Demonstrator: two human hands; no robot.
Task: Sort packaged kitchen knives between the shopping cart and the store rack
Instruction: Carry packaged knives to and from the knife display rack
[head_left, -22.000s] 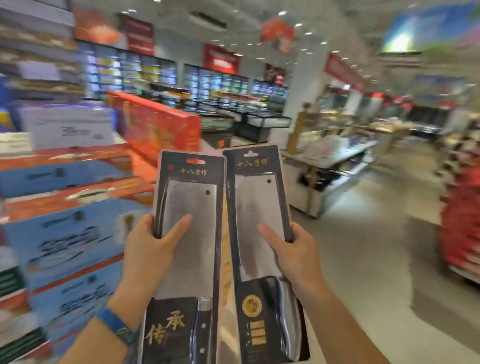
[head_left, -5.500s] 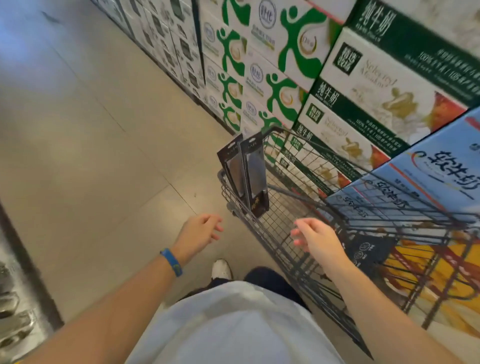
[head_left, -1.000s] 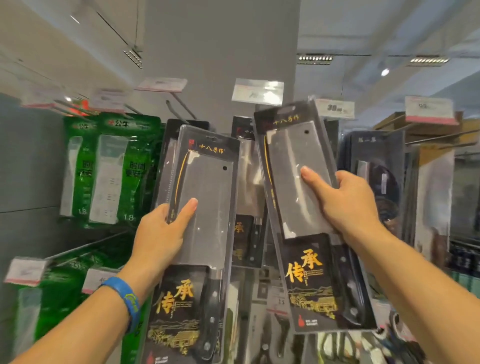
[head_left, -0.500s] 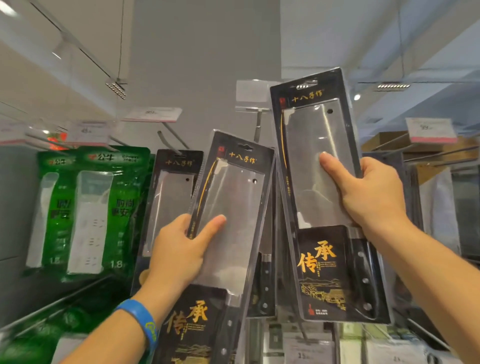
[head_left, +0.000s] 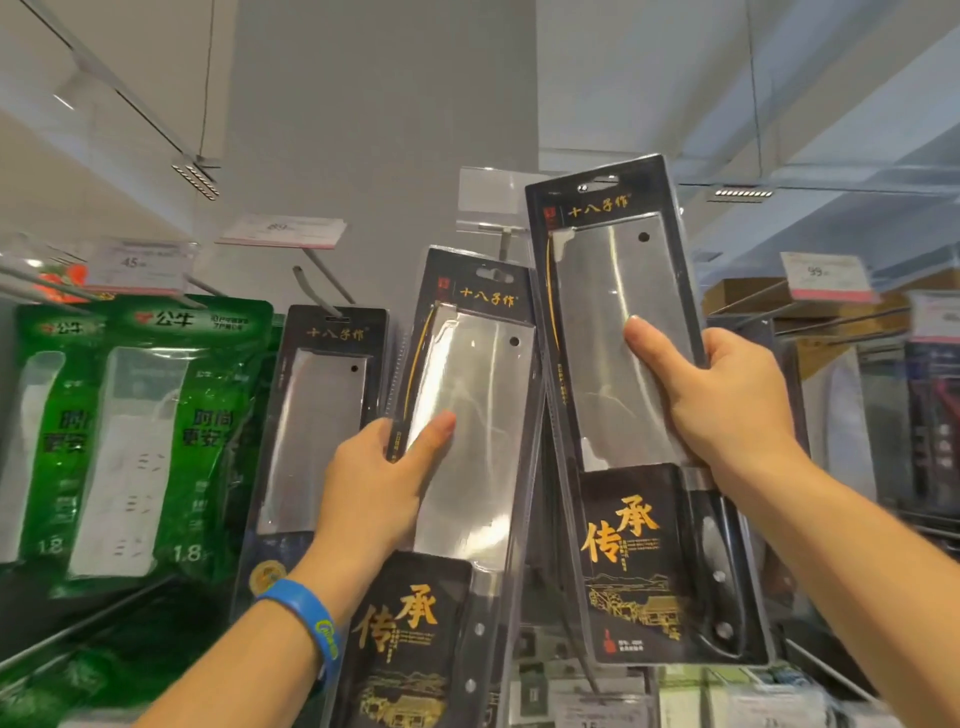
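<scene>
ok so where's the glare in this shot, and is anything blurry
Head view: streaky glare across the clear fronts of the left knife pack and the right knife pack; the green packages and the far-right price tag are blurred.

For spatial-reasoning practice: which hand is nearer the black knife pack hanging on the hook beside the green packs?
Left. The left hand overlaps the right edge of the hanging knife pack; the right hand is farther right and higher.
</scene>
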